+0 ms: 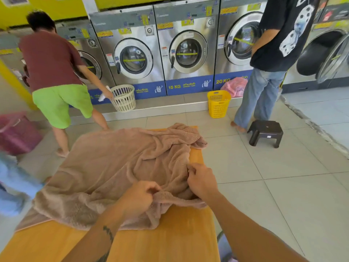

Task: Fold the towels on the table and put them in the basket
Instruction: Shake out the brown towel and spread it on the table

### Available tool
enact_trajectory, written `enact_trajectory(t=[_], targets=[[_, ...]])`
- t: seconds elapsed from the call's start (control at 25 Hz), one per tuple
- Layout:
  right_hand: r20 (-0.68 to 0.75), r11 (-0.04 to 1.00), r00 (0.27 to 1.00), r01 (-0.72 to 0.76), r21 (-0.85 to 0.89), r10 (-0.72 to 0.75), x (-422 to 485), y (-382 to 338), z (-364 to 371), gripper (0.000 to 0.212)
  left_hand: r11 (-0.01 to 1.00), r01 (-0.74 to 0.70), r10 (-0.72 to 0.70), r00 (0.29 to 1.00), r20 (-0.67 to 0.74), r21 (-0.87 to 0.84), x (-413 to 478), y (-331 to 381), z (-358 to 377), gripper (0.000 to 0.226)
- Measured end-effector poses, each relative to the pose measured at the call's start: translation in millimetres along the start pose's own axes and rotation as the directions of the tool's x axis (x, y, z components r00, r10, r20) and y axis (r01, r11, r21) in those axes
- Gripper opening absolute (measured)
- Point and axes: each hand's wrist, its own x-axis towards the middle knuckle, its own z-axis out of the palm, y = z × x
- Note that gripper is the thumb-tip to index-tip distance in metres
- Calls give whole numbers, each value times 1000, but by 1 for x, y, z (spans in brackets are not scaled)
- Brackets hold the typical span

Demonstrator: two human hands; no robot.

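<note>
A large beige-pink towel lies rumpled over the wooden table, covering most of its far part. My left hand grips a bunched fold of the towel near its front edge. My right hand pinches another fold of the same towel close to the table's right side. A pale blue cloth shows blurred at the left edge. A yellow basket and a cream basket stand on the floor by the washing machines.
Washing machines line the far wall. A person in green shorts bends at the left by the cream basket. Another person in jeans stands at the right. A dark stool sits right of the table. A pink tub is at the left.
</note>
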Motion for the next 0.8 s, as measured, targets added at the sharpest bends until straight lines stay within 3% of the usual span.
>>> enact_trajectory(t=[0.08,0.24,0.36,0.44,0.52,0.56,0.68,0.8], targets=[[-64,987,995,71,-142,-81,-1,9,-7,23,999,36,-36,999,-21,-40,8,5,3,39],[-133,937,946,261,-233,-296,-20,14,-18,18,973,-17,-4,996,-88,-232,36,43,23,20],[-61,905,919,369,-212,-389,-52,17,-22,23,870,122,-140,990,-2,-478,53,70,41,20],[49,929,934,356,-103,-353,-69,23,-26,32,869,169,-191,982,-1,-464,64,73,53,14],[83,967,963,256,-2,-255,-69,35,-33,32,934,134,-169,982,-78,-332,70,73,64,7],[35,981,981,193,-7,-193,-63,42,-36,29,947,113,-151,983,-106,-300,71,73,67,6],[-46,998,997,-55,-12,55,-30,61,-48,28,947,40,-85,988,-129,-318,68,77,69,12],[176,930,938,-327,167,298,13,63,-46,28,906,5,-31,998,-56,-423,64,77,68,13]])
